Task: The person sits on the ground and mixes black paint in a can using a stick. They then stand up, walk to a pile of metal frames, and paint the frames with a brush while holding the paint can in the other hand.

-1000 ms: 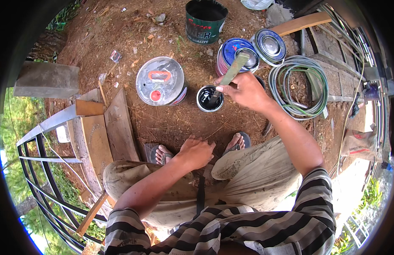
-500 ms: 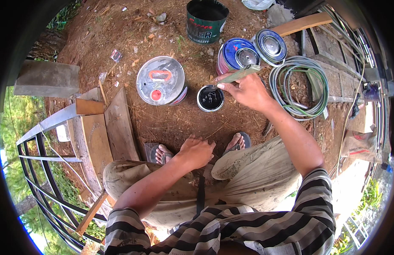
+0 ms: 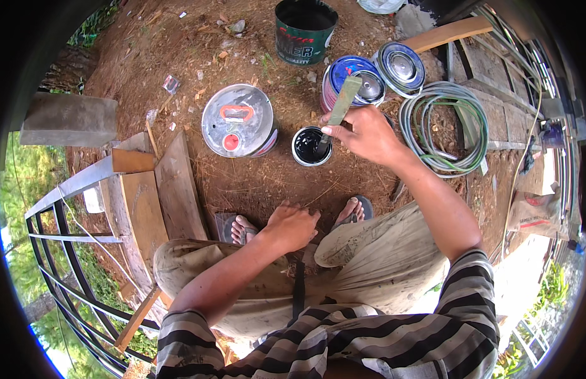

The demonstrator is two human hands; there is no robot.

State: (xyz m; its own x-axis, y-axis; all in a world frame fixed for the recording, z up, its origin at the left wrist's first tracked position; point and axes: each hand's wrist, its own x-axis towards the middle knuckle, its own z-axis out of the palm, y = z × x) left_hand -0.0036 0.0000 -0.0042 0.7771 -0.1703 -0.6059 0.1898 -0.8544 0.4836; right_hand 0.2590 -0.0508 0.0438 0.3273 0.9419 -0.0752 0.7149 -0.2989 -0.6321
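Right hand (image 3: 363,134): the grip is closed on a flat, narrow, greenish-grey paint-smeared strip (image 3: 345,98), thumb and fingers pinching it around the middle.
Small round open can with a pale metal rim (image 3: 311,165): on the brown earth ground (image 3: 242,184), ahead of the feet and just left of the right hand; it contains glossy black liquid (image 3: 305,147).
Strip's lower end: dark-coated, dipped into the liquid toward the can's right side.
Just changed: half a second ago the strip lay flatter, its top toward the right and its lower end by the far rim; now it stands steeper, its end farther into the can, which suggests the liquid is being worked, not the rim.
Left hand (image 3: 293,226): back upward, fingers drooping above the ground between the sandalled feet; nothing shows in it, and whether it is open or closed cannot be told.
Left of the can: a large round silver metal container with an orange handle and red cap (image 3: 217,131).
Behind and right: a blue-topped round can (image 3: 341,71) and a grey-green coiled hose (image 3: 411,138).
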